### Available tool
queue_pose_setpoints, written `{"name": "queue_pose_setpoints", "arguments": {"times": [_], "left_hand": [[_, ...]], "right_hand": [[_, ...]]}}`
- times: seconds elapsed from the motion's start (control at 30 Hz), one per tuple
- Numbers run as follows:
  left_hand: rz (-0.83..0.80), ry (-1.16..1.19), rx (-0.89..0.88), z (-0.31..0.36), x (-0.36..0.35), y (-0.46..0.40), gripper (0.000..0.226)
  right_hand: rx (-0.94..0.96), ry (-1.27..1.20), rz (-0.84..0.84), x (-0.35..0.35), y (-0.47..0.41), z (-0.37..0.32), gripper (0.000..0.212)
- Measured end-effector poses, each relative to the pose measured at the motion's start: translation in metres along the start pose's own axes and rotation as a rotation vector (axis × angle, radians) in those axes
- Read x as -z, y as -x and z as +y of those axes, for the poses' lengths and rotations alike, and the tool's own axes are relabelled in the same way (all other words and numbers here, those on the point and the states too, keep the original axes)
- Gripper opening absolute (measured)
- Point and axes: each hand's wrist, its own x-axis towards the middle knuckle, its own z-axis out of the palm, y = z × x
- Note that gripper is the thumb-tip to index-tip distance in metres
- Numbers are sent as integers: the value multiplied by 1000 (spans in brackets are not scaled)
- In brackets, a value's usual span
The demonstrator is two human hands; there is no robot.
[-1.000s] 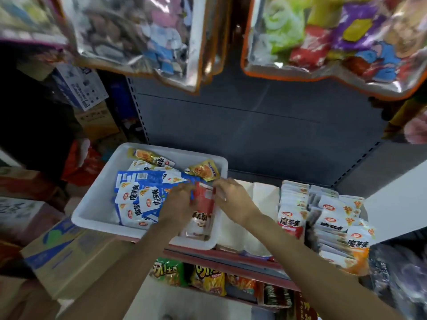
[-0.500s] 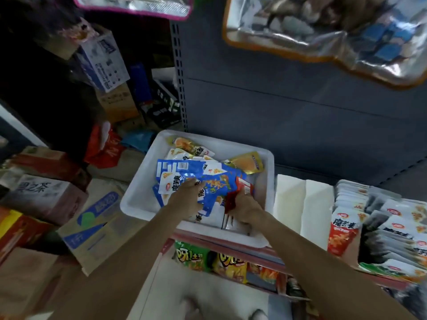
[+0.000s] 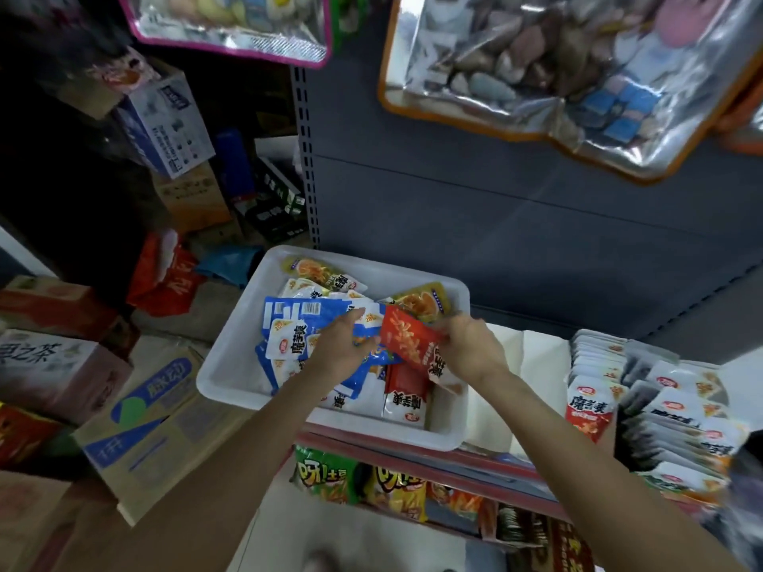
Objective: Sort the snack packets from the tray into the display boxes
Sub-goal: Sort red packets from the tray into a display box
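Head view of a shop shelf mid-sort. At centre frame a white plastic tray (image 3: 231, 365) rests on the shelf edge and holds a loose heap of snack packets: blue-and-white packets (image 3: 289, 319), yellow packets (image 3: 421, 301) toward the tray's far wall, and red-and-white packets (image 3: 406, 396) near its front wall. The right hand (image 3: 468, 344) pinches a red packet (image 3: 408, 338) raised just above the heap, fingers curled on its right edge. The left hand (image 3: 340, 346) lies on the blue-and-white packets with fingers bent over them; whether it grips one or merely holds the heap down cannot be told. At the right of the frame, the display boxes (image 3: 644, 390) already stand packed with upright rows of white, grey and red packets, and beside them, just right of the tray, sit two white compartments (image 3: 532, 365) that show no packets from this angle. Judged from this, the sort is partly done: several rows are filled, while a good many packets remain in the tray. Legible writing: the packets carry large Chinese characters, apparently "魔芋爽", with "20g" on one blue-and-white packet; green and yellow crisp bags (image 3: 326, 472) on the shelf below show "呀!土豆"; a cardboard carton (image 3: 136, 419) at lower left bears blue print too blurred to read.
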Motion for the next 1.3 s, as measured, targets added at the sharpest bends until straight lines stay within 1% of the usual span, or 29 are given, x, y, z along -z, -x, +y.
{"name": "queue_pose_setpoints", "arguments": {"times": [0.03,0.1,0.17,0.23,0.3,0.37,0.43,0.47,0.53,0.57,0.63,0.73,0.8,0.9,1.0,1.07,1.13,1.2,1.3], "left_hand": [[-2,90,-28,8,-1,2,65],[-18,219,-84,22,-4,2,72],[-45,302,-119,35,-8,0,71],[-58,381,-139,47,-14,-2,54],[-19,465,-140,59,-22,-2,30],[47,552,-104,73,-33,-2,22],[88,627,-47,88,-46,-3,20],[93,651,-27,98,-52,-2,20],[46,691,-12,117,-67,-1,21],[4,703,-11,126,-75,1,20],[-55,673,-33,140,-92,2,23],[-31,526,-72,154,-120,5,45],[-20,456,-90,161,-137,7,50],[-55,372,-117,166,-158,11,45],[-67,222,-132,165,-176,13,34],[-108,124,-127,166,-186,15,35],[-151,44,-97,168,-193,16,39],[-195,37,-46,168,-198,15,42],[-260,104,33,165,-203,14,46]], "right_hand": [[23,-45,10,7,1,4,39],[88,-202,8,20,5,12,40],[121,-391,-40,33,12,23,38],[97,-539,-60,44,19,36,33],[20,-738,-30,54,26,52,18],[-76,-950,16,66,34,69,5],[-116,-1077,55,73,41,88,18],[-111,-1090,93,75,44,97,25],[-91,-1051,207,79,49,116,41],[-81,-1035,262,81,52,125,43],[-57,-1012,347,89,57,143,31],[-33,-878,424,102,66,172,19],[-18,-772,447,109,73,192,16],[25,-640,442,121,82,215,14],[89,-411,412,130,86,227,17],[118,-290,348,129,84,233,13],[143,-224,275,120,79,234,9],[138,-134,214,110,74,229,2],[174,34,164,90,64,223,14]]}}
